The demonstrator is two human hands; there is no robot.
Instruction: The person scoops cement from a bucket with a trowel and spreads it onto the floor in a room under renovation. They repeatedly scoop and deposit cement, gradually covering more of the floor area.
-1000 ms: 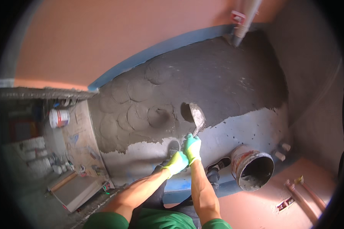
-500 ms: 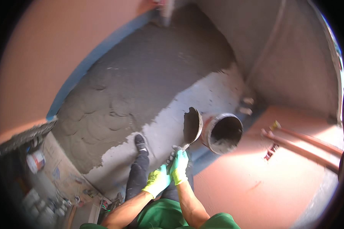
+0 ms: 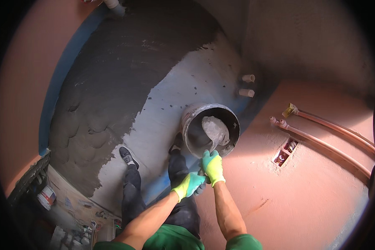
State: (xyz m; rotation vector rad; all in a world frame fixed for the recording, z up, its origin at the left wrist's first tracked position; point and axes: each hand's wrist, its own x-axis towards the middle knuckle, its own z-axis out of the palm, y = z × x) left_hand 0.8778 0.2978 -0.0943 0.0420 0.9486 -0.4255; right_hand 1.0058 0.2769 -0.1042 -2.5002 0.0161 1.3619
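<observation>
My left hand and my right hand, both in green and yellow gloves, are wrapped around the handle of a ladle. The right grips near the bowl end; the left is lower, close to my thigh. The ladle's round bowl, caked with light grey residue, is down inside a large bucket with a mortar-smeared rim. How deep the bucket's contents reach is hard to make out in the shadow. Wet grey mortar covers the floor on the left, with a ragged edge along the pale bare floor.
Two white pipe stubs stick out beyond the bucket. On the pink wall at right are copper-coloured pipes and an open wall box. A small white tub and clutter lie at lower left. A pipe stands at the far wall.
The ladle, held beside the bucket with dark mortar in its bowl, has moved right into the bucket. My hands have moved right with it, and the view has shifted.
</observation>
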